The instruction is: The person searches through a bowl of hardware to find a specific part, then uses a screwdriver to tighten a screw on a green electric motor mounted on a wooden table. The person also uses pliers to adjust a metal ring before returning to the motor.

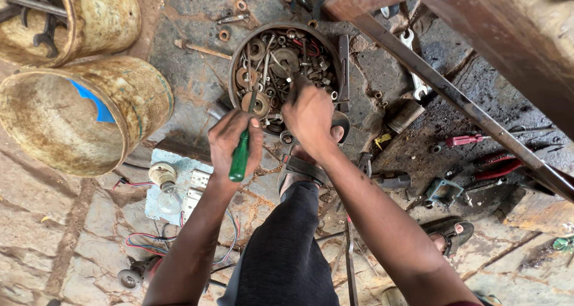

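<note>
My left hand (232,140) grips a green-handled screwdriver (240,156), its shaft pointing up toward a round metal pan (236,61). The pan is full of rusty washers, nuts, bolts and other small parts. My right hand (309,116) reaches over the pan's near rim, fingers bunched among the parts; I cannot see whether it holds one. Both forearms stretch forward over my bent knee in dark trousers (287,246).
Two rusty metal buckets (89,115) lie at the left, one holding spanners. A slanted rusty steel bar (454,97) crosses the right side. Red-handled pliers (493,165), a spanner (415,67), a lamp holder board with wires (170,186) and sandalled feet (445,231) are on the stone floor.
</note>
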